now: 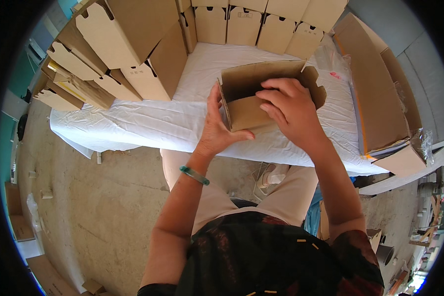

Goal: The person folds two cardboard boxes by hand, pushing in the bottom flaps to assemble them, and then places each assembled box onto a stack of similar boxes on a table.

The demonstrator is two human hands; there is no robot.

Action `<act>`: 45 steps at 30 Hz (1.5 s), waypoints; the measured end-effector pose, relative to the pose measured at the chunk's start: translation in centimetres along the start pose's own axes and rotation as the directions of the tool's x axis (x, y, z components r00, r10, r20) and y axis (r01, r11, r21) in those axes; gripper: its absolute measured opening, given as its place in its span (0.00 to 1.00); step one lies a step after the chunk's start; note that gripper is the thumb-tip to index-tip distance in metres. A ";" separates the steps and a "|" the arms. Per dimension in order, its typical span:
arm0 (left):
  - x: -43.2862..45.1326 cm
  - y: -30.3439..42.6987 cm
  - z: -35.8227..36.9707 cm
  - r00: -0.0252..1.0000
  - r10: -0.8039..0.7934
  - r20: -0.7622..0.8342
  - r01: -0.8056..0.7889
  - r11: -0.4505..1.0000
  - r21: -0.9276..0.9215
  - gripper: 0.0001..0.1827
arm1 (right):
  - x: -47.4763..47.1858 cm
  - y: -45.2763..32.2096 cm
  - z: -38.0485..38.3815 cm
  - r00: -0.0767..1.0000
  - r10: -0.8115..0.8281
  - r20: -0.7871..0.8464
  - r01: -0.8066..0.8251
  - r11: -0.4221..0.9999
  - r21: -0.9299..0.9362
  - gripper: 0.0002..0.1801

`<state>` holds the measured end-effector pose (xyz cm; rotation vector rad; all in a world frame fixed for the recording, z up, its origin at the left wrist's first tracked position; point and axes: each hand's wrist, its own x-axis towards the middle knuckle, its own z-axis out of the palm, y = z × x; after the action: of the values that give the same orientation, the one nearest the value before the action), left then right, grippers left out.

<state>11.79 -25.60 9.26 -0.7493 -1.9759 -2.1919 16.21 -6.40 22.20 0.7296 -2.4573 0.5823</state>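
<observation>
A small cardboard box [249, 112] stands on a table under a white cloth, its top open towards me. My left hand [222, 129] grips its left end, fingers outside the end wall and thumb along the near side. Over the near edge lies my right hand [290, 111], fingers bent above the opening; the hand hides part of the near wall and the right end. A notched flap sticks out at the box's right end. The box's inside is dark, and its contents cannot be made out.
Stacked cardboard boxes [155, 70] line the table's left side, with more boxes [244, 26] along the back. On the right, a large carton [373, 96] stands beside a clear plastic bag [327, 61]. The white cloth [140, 122] hangs over the table's front edge.
</observation>
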 end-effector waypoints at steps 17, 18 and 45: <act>-0.9 5.1 -0.8 0.953 0.284 -0.107 -0.184 0.820 0.541 0.55 | -3.4 0.5 1.3 0.979 0.098 -0.176 -0.091 0.995 0.051 0.10; -1.9 5.8 -0.8 0.925 0.363 -0.108 -0.214 0.736 0.643 0.48 | -3.2 0.4 1.5 0.978 0.104 -0.183 -0.091 0.993 0.077 0.10; 0.2 7.7 2.3 0.838 0.511 0.193 -0.379 0.289 0.879 0.08 | -3.5 1.1 1.8 0.968 0.016 -0.251 -0.008 0.999 0.032 0.08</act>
<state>15.26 -24.54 16.48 -0.7718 -2.0833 -0.5935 17.47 -5.16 18.56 0.6120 -2.2237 0.6751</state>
